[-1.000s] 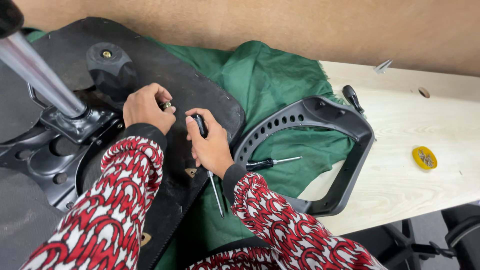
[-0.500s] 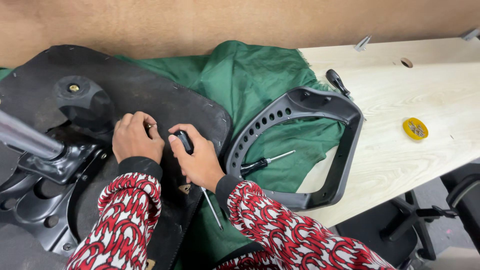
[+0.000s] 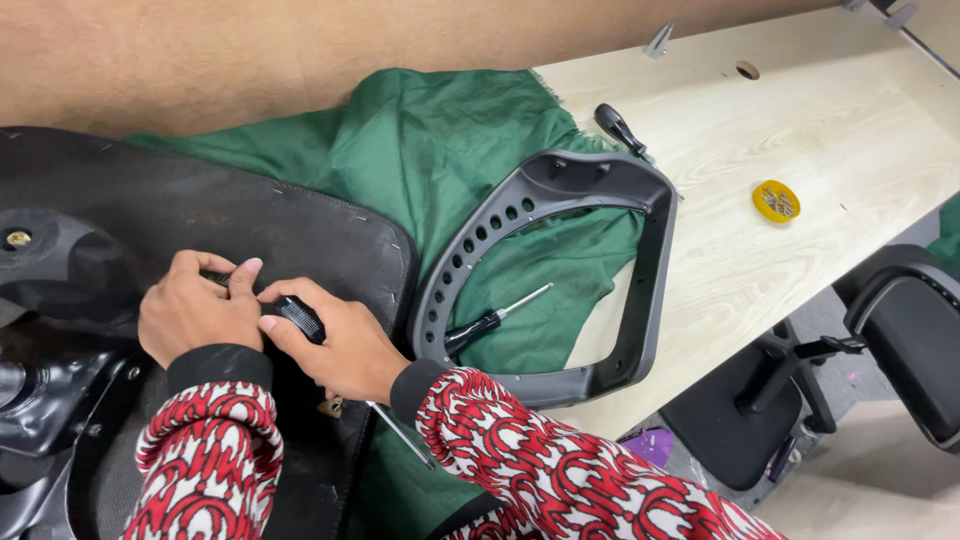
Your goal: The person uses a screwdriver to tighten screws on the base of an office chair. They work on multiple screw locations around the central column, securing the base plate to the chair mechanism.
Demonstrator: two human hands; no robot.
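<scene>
The seat (image 3: pixel 250 225) is a broad black upturned chair base, its fabric edge pinned with a row of small staples; it lies at the left end of the worktop (image 3: pixel 800 130) and runs out of view at the left and bottom edges. A black metal mechanism (image 3: pixel 40 400) sits on it at the lower left, only partly seen. A green cloth (image 3: pixel 440 150) spreads from under the seat toward the middle of the worktop, up against its back edge. On the cloth rests a grey armrest frame (image 3: pixel 640 260), a closed loop with a row of holes along its curved side, its far side reaching onto bare wood near the front edge. A black chair (image 3: pixel 900 340) stands on the floor beyond the front edge, cut off at the right.

A screwdriver (image 3: pixel 495 320) with a black handle lies on the cloth inside the loop. A black lever (image 3: pixel 620 128) lies just behind the frame. A small yellow lid (image 3: pixel 776 201) with screws sits well apart on bare wood toward the right end.

The right hand (image 3: pixel 340 350) is clenched around a black ribbed tool handle (image 3: pixel 298 318), whose thin shaft pokes out below the wrist. The left hand (image 3: pixel 200 315) lies curled on the seat just beside it, thumb touching the handle's top; whether its grip closes on anything I cannot tell.
</scene>
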